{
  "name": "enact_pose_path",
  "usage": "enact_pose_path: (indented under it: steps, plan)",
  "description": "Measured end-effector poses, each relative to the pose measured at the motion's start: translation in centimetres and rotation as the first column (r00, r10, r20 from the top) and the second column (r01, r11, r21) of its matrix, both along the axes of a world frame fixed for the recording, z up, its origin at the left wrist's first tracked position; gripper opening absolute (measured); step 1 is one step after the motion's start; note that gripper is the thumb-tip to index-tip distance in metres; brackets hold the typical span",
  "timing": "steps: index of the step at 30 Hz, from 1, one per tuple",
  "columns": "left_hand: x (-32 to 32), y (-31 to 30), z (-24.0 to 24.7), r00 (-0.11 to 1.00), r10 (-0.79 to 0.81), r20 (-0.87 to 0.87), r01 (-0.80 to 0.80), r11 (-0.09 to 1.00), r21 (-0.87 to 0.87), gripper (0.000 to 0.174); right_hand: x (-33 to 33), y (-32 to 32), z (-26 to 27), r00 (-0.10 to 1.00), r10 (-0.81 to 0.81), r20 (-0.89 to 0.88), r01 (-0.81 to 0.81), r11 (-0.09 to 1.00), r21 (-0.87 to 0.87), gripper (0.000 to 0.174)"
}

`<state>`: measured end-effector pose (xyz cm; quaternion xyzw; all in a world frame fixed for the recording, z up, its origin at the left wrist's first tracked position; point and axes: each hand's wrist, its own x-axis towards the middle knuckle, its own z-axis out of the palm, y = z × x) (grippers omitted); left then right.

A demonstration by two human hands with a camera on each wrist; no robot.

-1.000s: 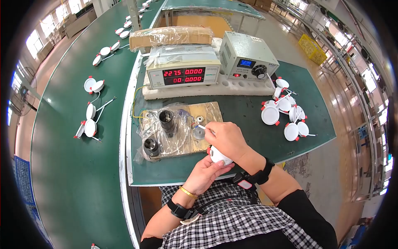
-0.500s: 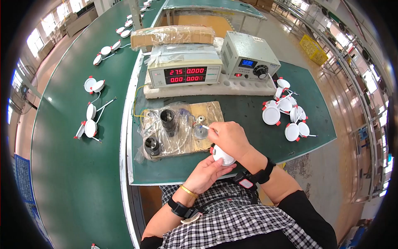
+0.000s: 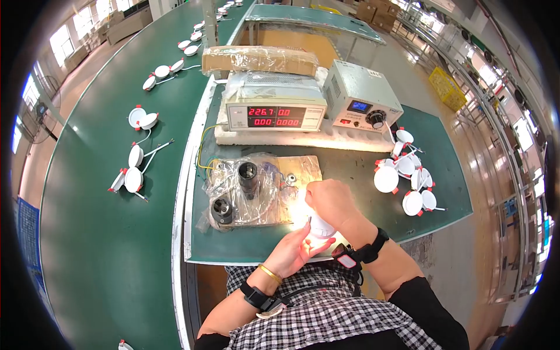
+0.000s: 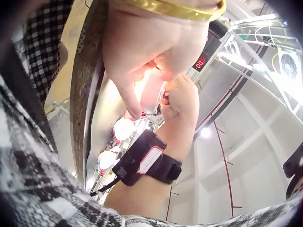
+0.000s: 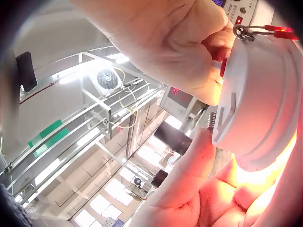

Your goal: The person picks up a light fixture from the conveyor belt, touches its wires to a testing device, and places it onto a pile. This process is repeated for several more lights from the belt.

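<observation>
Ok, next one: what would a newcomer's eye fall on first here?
First, the lit lamp in the left hand, near the front edge of the bench, its glow reddening that hand. Next, the red digits of the meter at the back of the bench. Then the cluster of white lamps at the right.

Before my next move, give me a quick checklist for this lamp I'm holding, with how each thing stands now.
1. Lamp lit: ok, light spills over the fingers beneath it.
2. Left hand steadying the lamp: ok, fingers and thumb hold its housing.
3. Right hand on the cable: ok, fingers pinch it near the housing.
4. Wire ends touching anything on the board: cannot tell, glare and hand hide them.
5. Meter powered: ok, its red digits glow.
</observation>
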<state>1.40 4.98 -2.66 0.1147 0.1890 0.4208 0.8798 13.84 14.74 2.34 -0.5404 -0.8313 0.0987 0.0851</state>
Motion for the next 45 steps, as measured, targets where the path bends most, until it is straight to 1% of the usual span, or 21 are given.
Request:
enact_pose_path:
  steps: [14, 16, 18, 19, 20, 21, 22, 24, 25, 26, 27, 28, 29, 30, 32, 34, 36, 38, 42, 44, 45]
  plan:
    - [0.1, 0.1, -1.1, 0.997, -0.048, 0.061, 0.050, 0.998, -0.039, 0.049, 0.3, -0.2, -1.1, 0.999, 0.035, 0.016, -0.036, 0.997, 0.065, 0.015]
    - [0.0, -0.4, -2.7, 0.997, -0.021, 0.075, 0.020, 1.000, 0.012, 0.044, 0.4, -0.2, -2.5, 0.984, 0.059, 0.169, -0.081, 0.989, 0.127, 0.016]
    - [-0.9, -1.7, -2.5, 0.999, 0.020, -0.028, -0.017, 0.992, 0.122, 0.042, -1.0, -1.8, -0.2, 0.991, 0.053, -0.124, -0.042, 0.995, 0.091, 0.019]
    - [-2.1, -2.6, -1.1, 0.990, 0.014, -0.138, -0.001, 0.996, 0.090, 0.040, -1.8, -2.6, 1.3, 0.983, 0.121, -0.141, -0.109, 0.990, 0.090, 0.019]
    - [-3.8, -3.5, -0.3, 0.986, 0.067, -0.154, -0.054, 0.995, 0.089, 0.040, -2.0, -3.4, 2.6, 0.930, 0.085, -0.357, -0.125, 0.988, -0.090, 0.019]
    - [-6.5, -5.1, 0.5, 0.942, 0.138, -0.306, -0.097, 0.985, 0.146, 0.040, -2.1, -4.0, 3.5, 0.845, -0.008, -0.535, -0.163, 0.949, -0.271, 0.022]
    - [-9.3, -6.7, 1.1, 0.871, 0.204, -0.447, -0.121, 0.971, 0.208, 0.041, -2.0, -4.2, 3.5, 0.839, 0.020, -0.544, -0.196, 0.944, -0.266, 0.022]
    - [-15.6, -11.3, 1.5, 0.741, 0.462, -0.487, -0.369, 0.886, 0.280, 0.041, -2.0, -4.6, 3.5, 0.718, 0.058, -0.694, -0.262, 0.946, -0.192, 0.027]
    - [-20.3, -13.8, 3.4, 0.393, 0.406, -0.825, -0.221, 0.913, 0.344, 0.038, -1.7, -4.8, 3.7, 0.734, 0.070, -0.676, -0.270, 0.943, -0.195, 0.027]
    - [-23.4, -16.3, 5.7, 0.215, 0.308, -0.927, -0.233, 0.938, 0.258, 0.036, -1.5, -4.7, 3.4, 0.727, 0.084, -0.681, -0.286, 0.939, -0.190, 0.027]
    - [-27.5, -19.4, 4.4, -0.036, 0.182, -0.983, -0.235, 0.954, 0.186, 0.036, -1.1, -4.5, 3.0, 0.727, 0.083, -0.681, -0.283, 0.940, -0.188, 0.027]
    - [-28.0, -20.1, 8.3, -0.374, -0.154, -0.915, -0.229, 0.971, -0.069, 0.035, -0.9, -4.6, 2.7, 0.729, 0.082, -0.680, -0.279, 0.942, -0.185, 0.026]
    - [-29.7, -22.5, 7.6, -0.819, -0.168, -0.549, -0.175, 0.984, -0.040, 0.035, -0.9, -4.6, 2.5, 0.724, 0.091, -0.683, -0.288, 0.941, -0.179, 0.026]
    - [-30.3, -22.1, 7.7, -0.819, -0.170, -0.548, -0.182, 0.983, -0.033, 0.035, -1.0, -4.8, 2.4, 0.738, 0.096, -0.668, -0.283, 0.943, -0.177, 0.026]
    - [-31.9, -20.1, 8.8, -0.861, 0.139, -0.490, -0.140, 0.860, 0.490, 0.024, -1.1, -5.0, 2.1, 0.748, 0.110, -0.654, -0.287, 0.943, -0.170, 0.025]
    - [-32.0, -14.7, 8.8, -0.822, 0.292, -0.489, -0.014, 0.848, 0.530, 0.025, -1.2, -5.1, 1.9, 0.758, 0.138, -0.638, -0.302, 0.941, -0.154, 0.024]
    - [-34.8, -9.0, 5.5, -0.880, 0.415, -0.231, 0.221, 0.788, 0.574, 0.032, -1.2, -5.3, 1.9, 0.768, 0.151, -0.622, -0.303, 0.942, -0.146, 0.023]
    - [-38.3, -4.0, 2.9, -0.913, 0.404, -0.058, 0.305, 0.769, 0.562, 0.036, -1.1, -5.8, 1.8, 0.783, 0.156, -0.602, -0.291, 0.947, -0.133, 0.023]
    - [-43.7, 1.2, -0.9, -0.923, 0.378, 0.067, 0.358, 0.784, 0.508, 0.026, -0.5, -6.2, 1.5, 0.833, 0.171, -0.525, -0.299, 0.939, -0.168, 0.024]
    - [-44.2, 1.5, -0.6, -0.937, 0.161, -0.311, 0.047, 0.937, 0.346, 0.017, -0.6, -6.4, 1.3, 0.825, 0.219, -0.520, -0.355, 0.918, -0.177, 0.024]
    - [-44.6, 0.9, -0.8, -0.965, 0.088, -0.247, -0.014, 0.922, 0.386, 0.011, -0.9, -6.5, 1.8, 0.835, 0.222, -0.503, -0.364, 0.909, -0.203, 0.022]
